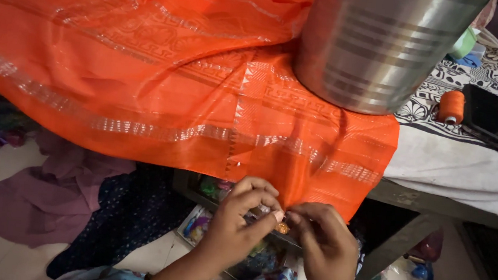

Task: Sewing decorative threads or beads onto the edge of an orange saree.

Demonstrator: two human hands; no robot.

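Pinching: both hands, left hand [234, 221] and right hand [325, 244], fingers closed on orange sari [164, 84] hem.
Handling: light, soft, slippery; likely best gripped at the border edge.

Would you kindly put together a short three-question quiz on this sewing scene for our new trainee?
1. True or false: both hands pinch the lower edge of the orange cloth.
2. What stands on the cloth? A) steel vessel B) glass jar C) basket
3. What colour is the thread spool beside the dark phone?

Key:
1. True; left hand and right hand meet at the hem.
2. A, the steel vessel.
3. Orange, the thread spool.
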